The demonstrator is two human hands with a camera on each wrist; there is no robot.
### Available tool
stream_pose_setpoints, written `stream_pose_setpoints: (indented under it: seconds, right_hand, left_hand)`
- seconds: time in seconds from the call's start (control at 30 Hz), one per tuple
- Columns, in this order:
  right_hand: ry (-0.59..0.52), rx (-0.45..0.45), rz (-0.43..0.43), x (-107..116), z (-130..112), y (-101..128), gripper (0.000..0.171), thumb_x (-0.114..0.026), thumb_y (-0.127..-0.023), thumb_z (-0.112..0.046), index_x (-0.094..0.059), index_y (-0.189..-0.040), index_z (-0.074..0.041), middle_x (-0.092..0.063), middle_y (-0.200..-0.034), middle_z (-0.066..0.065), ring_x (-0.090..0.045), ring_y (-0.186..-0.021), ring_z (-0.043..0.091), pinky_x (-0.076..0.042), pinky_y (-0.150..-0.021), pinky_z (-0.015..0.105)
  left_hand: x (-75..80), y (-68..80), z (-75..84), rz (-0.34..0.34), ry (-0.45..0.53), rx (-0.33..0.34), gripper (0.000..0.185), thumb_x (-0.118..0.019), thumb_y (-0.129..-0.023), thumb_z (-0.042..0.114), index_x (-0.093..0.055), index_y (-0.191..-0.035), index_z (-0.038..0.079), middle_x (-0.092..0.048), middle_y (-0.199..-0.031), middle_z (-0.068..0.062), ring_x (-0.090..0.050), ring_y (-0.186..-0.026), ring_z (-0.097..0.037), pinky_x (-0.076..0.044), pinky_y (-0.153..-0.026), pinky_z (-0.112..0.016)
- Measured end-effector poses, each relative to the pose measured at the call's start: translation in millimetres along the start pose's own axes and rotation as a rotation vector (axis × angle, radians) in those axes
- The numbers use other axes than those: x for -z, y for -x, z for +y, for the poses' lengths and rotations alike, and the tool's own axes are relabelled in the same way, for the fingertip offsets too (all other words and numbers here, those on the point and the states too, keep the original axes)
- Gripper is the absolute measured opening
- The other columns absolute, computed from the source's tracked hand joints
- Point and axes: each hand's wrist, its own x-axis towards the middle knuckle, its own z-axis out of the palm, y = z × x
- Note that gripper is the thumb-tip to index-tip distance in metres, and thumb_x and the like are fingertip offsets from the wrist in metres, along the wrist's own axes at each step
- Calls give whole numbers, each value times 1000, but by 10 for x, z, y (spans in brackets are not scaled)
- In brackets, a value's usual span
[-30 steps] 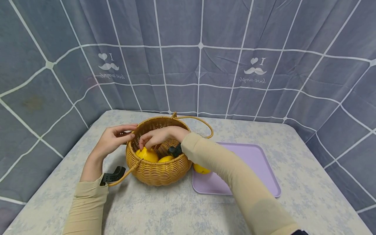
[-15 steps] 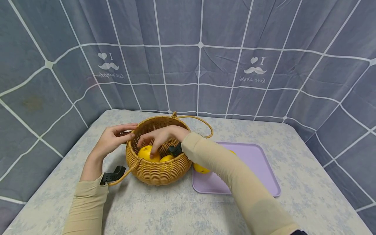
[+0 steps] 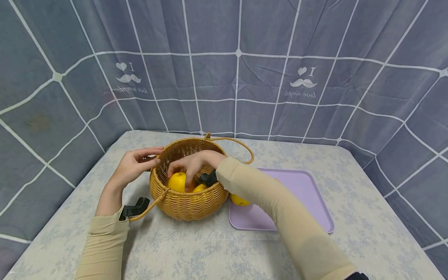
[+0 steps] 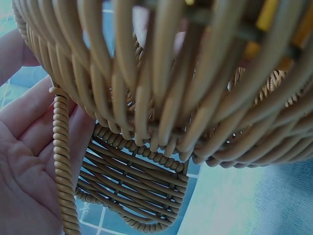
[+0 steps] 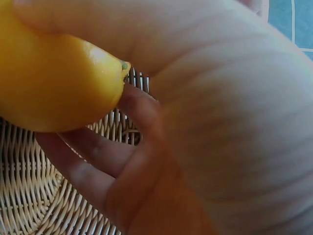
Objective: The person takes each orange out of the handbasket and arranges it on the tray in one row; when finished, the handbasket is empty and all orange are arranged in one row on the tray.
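Head view: over the last second my right hand [image 3: 190,163] has gone from hovering above the fruit inside the basket [image 3: 189,202] to closing around one orange [image 3: 177,181]. The orange also sits higher against the near-left wall of the basket than a second ago, so I judge it is being lifted, not merely touched. Right wrist view confirms the grip: fingers [image 5: 93,156] curl under the orange [image 5: 54,78], thumb side over the top, woven basket floor [image 5: 29,196] visible below it. Another orange [image 3: 198,188] remains in the basket beside the held one.

My left hand [image 3: 134,167] has not shifted; it rests against the left rim of the basket. Left wrist view shows the palm [image 4: 27,166] relaxed, fingers extended along the wicker, steadying rather than clutching.

A third orange [image 3: 239,200] lies on the purple tray [image 3: 308,202] just right of the basket, unchanged. The pick looks secured.
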Motion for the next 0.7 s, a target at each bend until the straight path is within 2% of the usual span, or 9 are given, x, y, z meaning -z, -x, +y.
stream_pose_setpoints:
  seconds: [0.17,0.43,0.7]
  right_hand:
    - [-12,-2,51,6,-5,32,63,-81,-67,-4,-46,-120,-11,-48,-118,3,-49,-99,14,-46,-80,22]
    - [20,8,177,32,-52,173,58,-78,-68,-8,-47,-117,-19,-48,-118,-1,-50,-100,14,-47,-81,23]
    - [-6,104,267,135,-117,350,62,-80,-68,-9,-46,-120,-13,-48,-123,2,-49,-104,14,-46,-85,25]
  left_hand:
    - [2,1,7,-1,-4,-8,34,-64,-90,14,-62,-119,-4,-57,-128,-11,-58,-96,-2,-51,-73,-18]
    - [17,15,1,-8,-9,-12,34,-64,-90,13,-62,-120,-4,-56,-128,-16,-58,-97,-2,-50,-74,-18]
    - [14,7,2,-9,10,-16,34,-64,-90,13,-61,-120,-5,-55,-128,-18,-58,-98,-4,-51,-75,-18]
